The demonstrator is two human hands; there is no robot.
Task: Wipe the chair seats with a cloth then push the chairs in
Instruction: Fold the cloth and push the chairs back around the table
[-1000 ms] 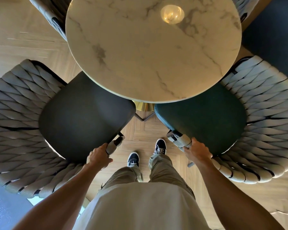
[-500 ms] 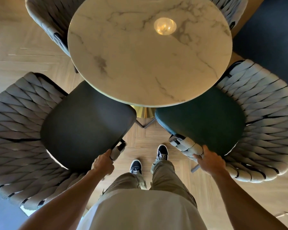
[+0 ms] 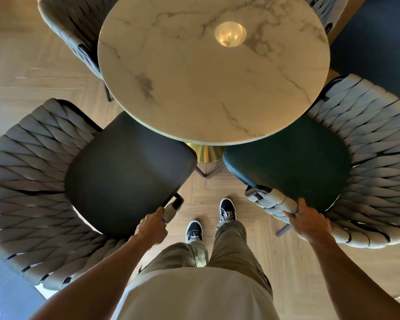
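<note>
Two woven-back chairs flank me at a round marble table (image 3: 213,72). The left chair (image 3: 32,181) has a dark grey seat (image 3: 125,176) whose front edge lies under the table rim. The right chair (image 3: 374,158) has a dark green seat (image 3: 291,167), also partly under the rim. My left hand (image 3: 151,227) grips the end of the left chair's armrest. My right hand (image 3: 310,220) grips the woven armrest end of the right chair. No cloth is in view.
Two more woven chairs (image 3: 72,31) stand at the table's far side, tucked in. A gold table base (image 3: 208,153) shows between the near seats. My feet (image 3: 208,218) stand on wood floor between the chairs. Dark carpet (image 3: 379,42) lies at the upper right.
The view has pulled back from the table and both chairs sit lower in frame. My right hand slid back along the armrest. Both hands keep their grip.
</note>
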